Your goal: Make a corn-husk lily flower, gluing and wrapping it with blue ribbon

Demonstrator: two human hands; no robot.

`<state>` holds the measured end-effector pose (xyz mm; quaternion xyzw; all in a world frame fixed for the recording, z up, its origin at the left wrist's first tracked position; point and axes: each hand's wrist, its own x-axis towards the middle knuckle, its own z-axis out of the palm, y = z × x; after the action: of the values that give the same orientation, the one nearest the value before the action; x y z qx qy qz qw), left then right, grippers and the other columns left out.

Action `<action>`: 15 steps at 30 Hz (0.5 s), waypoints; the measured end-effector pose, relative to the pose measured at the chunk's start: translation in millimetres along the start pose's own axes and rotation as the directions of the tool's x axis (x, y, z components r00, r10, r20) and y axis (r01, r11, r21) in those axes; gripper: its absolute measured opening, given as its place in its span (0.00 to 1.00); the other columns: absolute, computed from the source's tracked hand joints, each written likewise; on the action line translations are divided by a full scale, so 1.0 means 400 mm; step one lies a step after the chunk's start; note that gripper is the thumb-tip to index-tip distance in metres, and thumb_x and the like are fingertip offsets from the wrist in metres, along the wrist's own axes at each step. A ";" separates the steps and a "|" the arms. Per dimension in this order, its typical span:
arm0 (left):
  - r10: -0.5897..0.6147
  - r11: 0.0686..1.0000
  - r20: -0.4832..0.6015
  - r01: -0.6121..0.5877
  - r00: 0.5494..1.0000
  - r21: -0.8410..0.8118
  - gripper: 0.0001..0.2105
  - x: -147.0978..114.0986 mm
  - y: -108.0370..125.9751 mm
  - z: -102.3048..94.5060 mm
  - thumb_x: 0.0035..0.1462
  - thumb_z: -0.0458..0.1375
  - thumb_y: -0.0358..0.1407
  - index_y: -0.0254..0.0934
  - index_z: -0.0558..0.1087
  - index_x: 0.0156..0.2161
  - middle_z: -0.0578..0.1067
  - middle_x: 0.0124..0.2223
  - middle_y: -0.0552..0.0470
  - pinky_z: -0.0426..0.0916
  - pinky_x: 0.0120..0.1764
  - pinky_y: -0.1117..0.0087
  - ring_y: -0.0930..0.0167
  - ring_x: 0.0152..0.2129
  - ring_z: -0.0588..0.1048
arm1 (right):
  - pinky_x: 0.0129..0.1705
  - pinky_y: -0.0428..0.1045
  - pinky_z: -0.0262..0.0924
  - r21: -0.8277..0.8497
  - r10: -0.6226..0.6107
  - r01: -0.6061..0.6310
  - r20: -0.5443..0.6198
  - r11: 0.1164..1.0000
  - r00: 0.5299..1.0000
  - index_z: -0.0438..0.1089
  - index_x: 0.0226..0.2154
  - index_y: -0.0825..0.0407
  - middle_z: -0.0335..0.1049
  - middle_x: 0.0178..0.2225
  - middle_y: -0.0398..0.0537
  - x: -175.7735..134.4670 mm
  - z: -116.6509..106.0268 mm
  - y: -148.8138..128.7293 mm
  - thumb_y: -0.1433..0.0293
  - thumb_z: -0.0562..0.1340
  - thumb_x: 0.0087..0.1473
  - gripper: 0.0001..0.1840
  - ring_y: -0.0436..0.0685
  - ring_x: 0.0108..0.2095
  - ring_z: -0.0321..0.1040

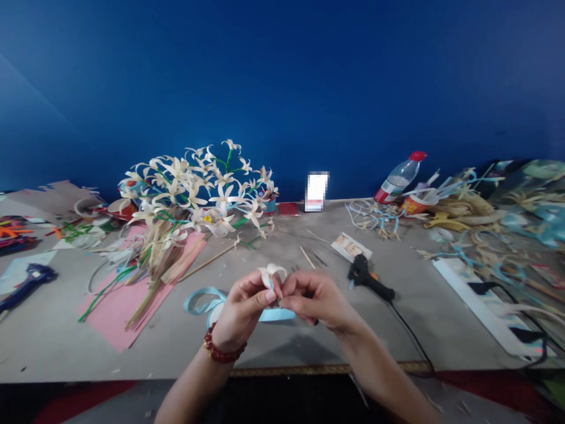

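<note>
My left hand (pixel 249 300), with a beaded bracelet on its wrist, is closed around the base of a small white handmade flower (pixel 272 272). Curled petals show above its thumb and fingers. Close beside it, my right hand (pixel 312 296) pinches at the lower part of the flower; what its fingertips grip is too small to make out. A light blue ribbon (pixel 277 315) passes under both hands and loops to the left on the table. Just right of my right hand lies a black glue gun (pixel 371 280) with its cord.
A bunch of white flowers on green stems (pixel 220 194) stands behind, left of centre. Dried husks lie on pink paper (pixel 110 321). A blue glue gun (pixel 29 285) sits far left. To the right are a power strip (pixel 477 309), a plastic bottle (pixel 399 179) and tangled scraps.
</note>
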<state>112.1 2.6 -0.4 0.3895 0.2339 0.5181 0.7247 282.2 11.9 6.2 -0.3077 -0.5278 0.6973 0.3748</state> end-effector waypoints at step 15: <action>0.255 0.918 -0.170 -0.183 0.952 0.353 0.03 -0.017 -0.024 -0.002 0.54 0.66 0.33 0.37 0.76 0.31 0.71 0.33 0.52 0.63 0.41 0.71 0.70 0.34 0.69 | 0.22 0.43 0.45 -0.488 -0.278 0.185 -0.124 0.853 0.952 0.68 0.23 0.54 0.56 0.18 0.37 -0.014 0.024 -0.034 0.68 0.62 0.54 0.10 0.46 0.20 0.50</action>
<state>114.6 -5.2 -9.1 0.4723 0.3487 0.5881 0.5564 280.0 4.7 22.0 -0.3885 -0.6764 0.4648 0.4190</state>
